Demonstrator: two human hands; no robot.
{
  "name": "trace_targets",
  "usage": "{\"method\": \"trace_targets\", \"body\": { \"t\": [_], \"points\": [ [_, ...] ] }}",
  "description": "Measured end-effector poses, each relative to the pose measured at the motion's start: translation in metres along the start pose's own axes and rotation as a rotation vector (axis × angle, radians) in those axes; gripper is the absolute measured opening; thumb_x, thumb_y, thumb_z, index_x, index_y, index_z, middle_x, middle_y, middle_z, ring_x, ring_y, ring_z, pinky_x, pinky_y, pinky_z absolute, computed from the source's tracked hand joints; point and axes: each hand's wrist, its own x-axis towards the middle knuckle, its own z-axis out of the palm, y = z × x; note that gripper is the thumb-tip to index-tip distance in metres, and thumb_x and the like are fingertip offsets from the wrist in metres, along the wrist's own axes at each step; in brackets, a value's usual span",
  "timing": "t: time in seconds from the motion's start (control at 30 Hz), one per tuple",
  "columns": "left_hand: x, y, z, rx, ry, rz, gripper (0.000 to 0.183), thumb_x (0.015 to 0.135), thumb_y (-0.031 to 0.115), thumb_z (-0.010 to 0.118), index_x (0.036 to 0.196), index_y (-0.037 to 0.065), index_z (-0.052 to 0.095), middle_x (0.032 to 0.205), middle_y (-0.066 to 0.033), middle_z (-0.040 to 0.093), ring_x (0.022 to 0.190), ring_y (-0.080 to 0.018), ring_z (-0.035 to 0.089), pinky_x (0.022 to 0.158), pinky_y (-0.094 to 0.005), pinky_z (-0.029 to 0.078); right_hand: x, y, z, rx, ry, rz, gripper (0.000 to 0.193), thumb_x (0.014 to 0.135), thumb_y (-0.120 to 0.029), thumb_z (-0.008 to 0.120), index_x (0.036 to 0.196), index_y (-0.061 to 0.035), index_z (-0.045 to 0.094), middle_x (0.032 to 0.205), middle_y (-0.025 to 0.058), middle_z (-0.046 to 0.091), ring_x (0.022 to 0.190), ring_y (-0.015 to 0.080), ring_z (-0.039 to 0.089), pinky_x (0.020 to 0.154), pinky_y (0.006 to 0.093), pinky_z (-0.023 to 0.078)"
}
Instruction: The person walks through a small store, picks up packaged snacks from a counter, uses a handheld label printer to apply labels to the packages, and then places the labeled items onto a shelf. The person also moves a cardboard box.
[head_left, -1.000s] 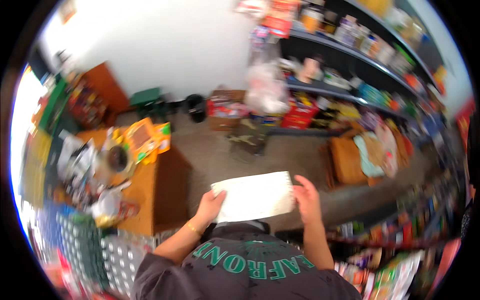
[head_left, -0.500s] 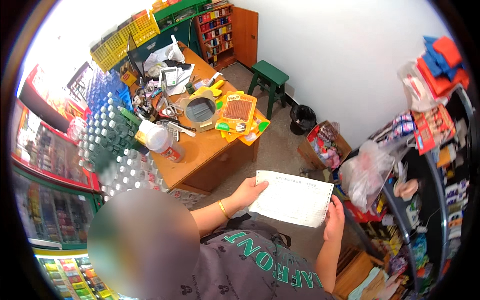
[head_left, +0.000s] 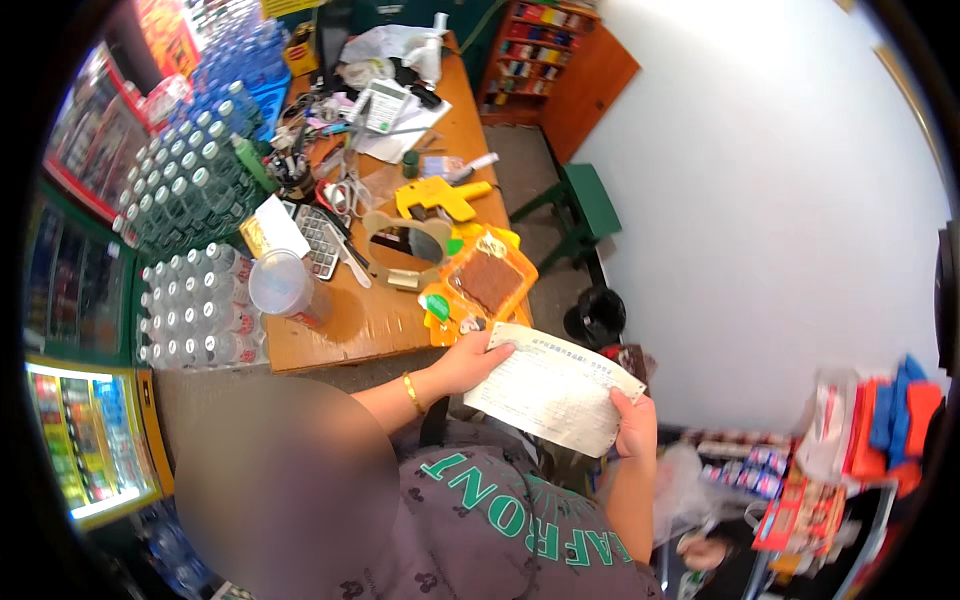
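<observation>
Since the frame half a second earlier, the view is swinging, so the desk (head_left: 350,338) and the green stool (head_left: 590,205) are sitting lower in the picture, and the stocked shelving (head_left: 875,535) is dropping into the lower right. The perforated printed form (head_left: 550,385) is now showing right beside the orange snack packets (head_left: 488,280), just below and right of the centre of the frame. The left hand (head_left: 468,362) is pinching its left edge, thumb on top; the right hand (head_left: 633,420) is gripping the right edge the same way, the two hands staying apart with the form spanning between them.

Above, the packets are crowding the desk's near corner, partly covering what is probably a small mirror (head_left: 410,243). A yellow gun-shaped tool (head_left: 445,197) is lying behind it; scissors (head_left: 350,193), a grey-keyed calculator (head_left: 322,245) and a clear plastic tub (head_left: 285,283) are cluttering the left side. Shrink-wrapped bottles (head_left: 195,310) are standing at the left. A black bin (head_left: 595,315) is standing above the form. At lower left, a blurred round patch is hiding part of the scene.
</observation>
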Motion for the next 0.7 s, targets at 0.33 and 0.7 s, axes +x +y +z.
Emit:
{"method": "trace_targets", "body": {
  "t": [0.33,0.7],
  "points": [
    [0.017,-0.030,-0.023,-0.252,1.030,0.058,0.018,0.091,0.017,0.053,0.099,0.002,0.060,0.075,0.0014,0.056,0.064,-0.0049,0.047,0.058,-0.0195,0.039,0.267,-0.064,0.096,-0.128,-0.473,0.087,0.026,0.088,-0.004,0.052,0.111,0.0068,0.055,0.108,0.0132,0.062,0.096,0.0216,0.060,0.085,0.0335,0.048],
    [0.042,-0.044,0.082,-0.508,1.380,-0.022,0.017,0.091,0.018,0.052,0.100,0.005,0.060,0.073,0.0036,0.055,0.057,-0.0025,0.043,0.051,-0.0162,0.035,0.379,-0.081,0.225,-0.085,-0.694,0.126,0.031,0.091,-0.006,0.047,0.120,0.0069,0.047,0.118,0.0161,0.055,0.104,0.0262,0.056,0.087,0.0360,0.046]
  ]
}}
